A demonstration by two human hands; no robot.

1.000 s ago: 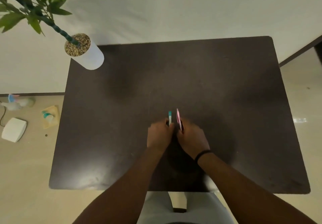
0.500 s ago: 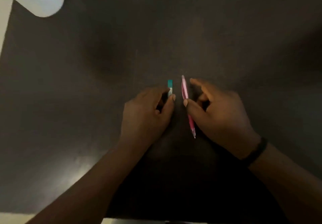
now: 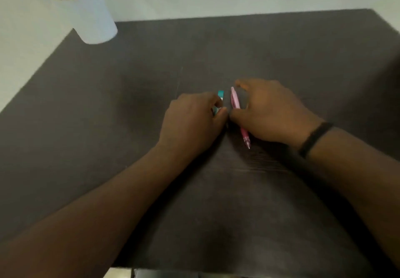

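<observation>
A pink pen [image 3: 236,102] lies on the dark table [image 3: 108,108], tip toward me. My right hand [image 3: 270,113] arches over it, thumb on its left side and fingers past its right side, pinching the barrel. A teal pen [image 3: 220,95] lies just left of it, parallel. My left hand [image 3: 190,124] covers most of the teal pen, with thumb and fingers curled round it; only its far end shows.
A white pot [image 3: 91,15] filled with pebbles and holding a green plant stem stands at the table's far left corner. A pale wall runs behind the table. The table's near edge sits at the bottom of the view.
The camera has tilted up, so the pot and the wall are in sight again. Both hands stay on their pens in the same spot on the table.
</observation>
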